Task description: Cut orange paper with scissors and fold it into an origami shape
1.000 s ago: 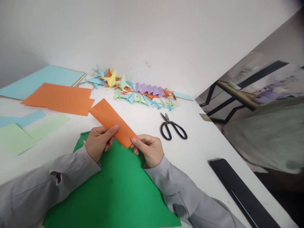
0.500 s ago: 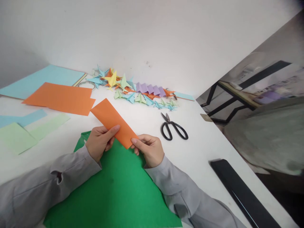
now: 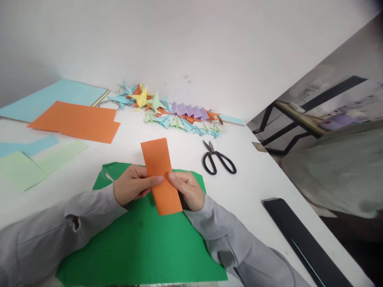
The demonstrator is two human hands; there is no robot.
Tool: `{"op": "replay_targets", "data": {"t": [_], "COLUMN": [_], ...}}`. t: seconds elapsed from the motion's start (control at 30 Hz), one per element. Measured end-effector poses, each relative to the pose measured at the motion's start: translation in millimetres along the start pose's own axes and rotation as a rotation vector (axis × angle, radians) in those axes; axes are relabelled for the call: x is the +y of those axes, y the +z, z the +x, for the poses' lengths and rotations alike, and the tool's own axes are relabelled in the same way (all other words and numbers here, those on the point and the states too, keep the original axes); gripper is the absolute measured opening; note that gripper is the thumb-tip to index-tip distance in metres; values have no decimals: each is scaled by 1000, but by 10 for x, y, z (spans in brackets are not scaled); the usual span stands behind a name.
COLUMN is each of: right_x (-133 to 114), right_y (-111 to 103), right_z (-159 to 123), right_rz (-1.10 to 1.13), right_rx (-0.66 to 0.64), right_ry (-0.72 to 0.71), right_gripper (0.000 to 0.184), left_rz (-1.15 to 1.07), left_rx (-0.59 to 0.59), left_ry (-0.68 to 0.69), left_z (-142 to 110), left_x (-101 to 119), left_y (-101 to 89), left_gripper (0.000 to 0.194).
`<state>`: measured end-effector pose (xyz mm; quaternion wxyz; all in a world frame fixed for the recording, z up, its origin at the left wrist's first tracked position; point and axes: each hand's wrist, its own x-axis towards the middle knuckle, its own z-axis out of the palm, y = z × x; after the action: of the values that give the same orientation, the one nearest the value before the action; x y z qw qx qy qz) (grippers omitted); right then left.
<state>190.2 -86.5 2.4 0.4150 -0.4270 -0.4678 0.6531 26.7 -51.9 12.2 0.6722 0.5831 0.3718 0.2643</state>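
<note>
I hold a folded orange paper strip [image 3: 160, 171] upright over a green sheet [image 3: 140, 243] that lies on the white table [image 3: 254, 187]. My left hand [image 3: 134, 189] pinches the strip's left edge, thumb on top. My right hand [image 3: 187, 189] grips its right edge near the middle. Both hands are closed on the strip. The strip runs lengthwise away from me, its far end raised above the table.
Black scissors [image 3: 218, 161] lie to the right of my hands. A row of folded paper figures [image 3: 167, 111] sits along the wall. Orange [image 3: 74, 121], blue [image 3: 50, 99] and light green [image 3: 20, 169] sheets lie at the left. A black flat bar [image 3: 302, 239] rests near the table's right edge.
The orange strip has turned from slanting left to pointing straight away from me, and it came nearer. Both hands have closed in toward each other on it.
</note>
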Motion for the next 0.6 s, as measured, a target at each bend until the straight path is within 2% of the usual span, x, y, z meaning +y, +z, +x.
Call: {"op": "replay_targets", "data": {"t": [0.2,0.33,0.5,0.6], "right_x": [-55,-65,-108,-97], "right_y": [12,-4,21,30], "right_z": [-15,-28,-19,-7], "right_rz": [0,-52,70,150], "right_rx": [-180,-121,-211,-198], "right_ry": [-50,-27,-70,-29], "right_gripper": [35,34,29,26], "left_rz": [30,40,70,89], "left_rx": [-75,-133,-152,-146], "left_ry": [26,28,27,39], "left_z": [6,9,9,1], "left_x": [34,8,-2,18], "left_y": [-6,-26,-34,-22], "left_gripper": [45,45,48,50]}}
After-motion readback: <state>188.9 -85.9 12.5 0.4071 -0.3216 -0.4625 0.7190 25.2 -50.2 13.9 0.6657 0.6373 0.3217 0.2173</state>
